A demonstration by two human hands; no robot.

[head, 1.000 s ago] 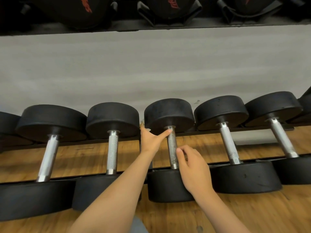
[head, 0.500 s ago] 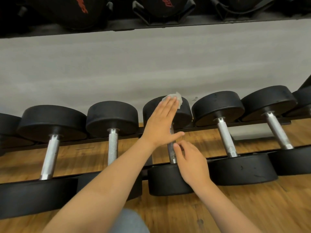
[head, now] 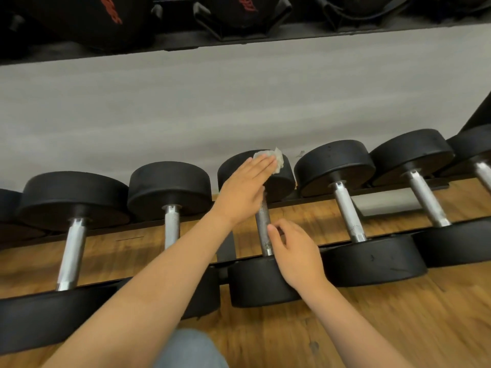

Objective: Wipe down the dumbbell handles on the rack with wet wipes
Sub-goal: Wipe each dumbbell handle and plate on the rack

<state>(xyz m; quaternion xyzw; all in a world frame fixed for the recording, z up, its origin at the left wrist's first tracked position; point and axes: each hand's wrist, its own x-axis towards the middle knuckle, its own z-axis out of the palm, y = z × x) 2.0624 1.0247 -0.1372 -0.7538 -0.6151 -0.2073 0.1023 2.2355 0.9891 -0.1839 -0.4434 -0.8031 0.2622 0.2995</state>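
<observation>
Moved: since a second ago the left hand has gone from the top of the handle up onto the far head, and the wet wipe now shows past its fingertips; the right hand has barely shifted
Wet wipe: white and crumpled, on top of the far head of the middle dumbbell, pressed under the left hand's fingers
Left hand: fingers straight and together, flat on the wipe, not curled round anything
Handle: knurled grey steel, darker than its neighbours' handles, running from the far head to the near head
Right hand: thumb tip touches the lower handle, fingers loosely curled just beside it; I cannot tell whether it grips
Dumbbells: round matt black heads in a row, side by side
Rack: thin black rails under the heads
Floor: warm wood planks with visible grain
Room: pale grey band behind the row, then a dark shelf of black gear with red marks
</observation>
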